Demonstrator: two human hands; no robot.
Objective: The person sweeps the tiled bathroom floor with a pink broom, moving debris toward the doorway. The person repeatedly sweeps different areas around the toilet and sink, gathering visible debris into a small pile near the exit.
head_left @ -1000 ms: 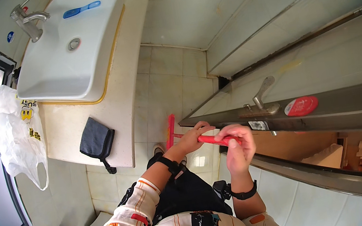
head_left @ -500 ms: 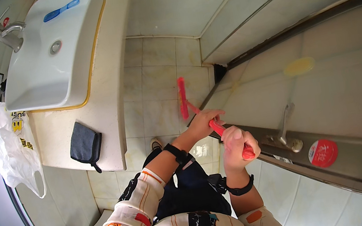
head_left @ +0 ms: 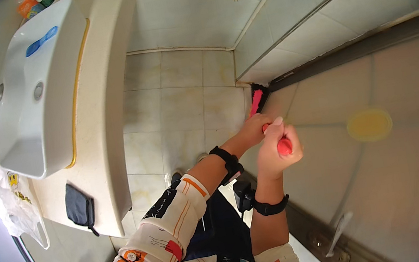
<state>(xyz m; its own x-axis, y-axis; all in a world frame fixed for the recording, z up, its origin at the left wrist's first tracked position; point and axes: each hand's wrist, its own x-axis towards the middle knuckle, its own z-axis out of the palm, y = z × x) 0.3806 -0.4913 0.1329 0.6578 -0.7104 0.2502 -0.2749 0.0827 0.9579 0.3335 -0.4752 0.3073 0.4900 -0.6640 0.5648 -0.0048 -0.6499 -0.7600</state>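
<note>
My right hand (head_left: 278, 150) is wrapped round the end of a red handle (head_left: 285, 146). Further along the same handle, my left hand (head_left: 255, 130) closes on it. The handle belongs to a cleaning tool with a narrow pink head (head_left: 256, 101), whose exact kind I cannot make out. That head is low, in front of a dark patch (head_left: 258, 89) at the far corner of the large pale glass panel (head_left: 330, 166); whether it touches anything is unclear. My left hand hides part of the shaft. Each wrist wears a black band.
To the left, a white sink (head_left: 25, 143) with a blue brush-like item (head_left: 42, 41) stands on a counter (head_left: 103, 120). A dark pouch (head_left: 79, 207) and a white plastic bag (head_left: 9, 201) are there. The glass panel carries a yellow disc (head_left: 369, 125) and a metal handle (head_left: 339, 232).
My view has shifted toward the glass panel. Both hands have moved forward with the tool, and its pink head has swung from above the floor tiles to the panel's far corner.
</note>
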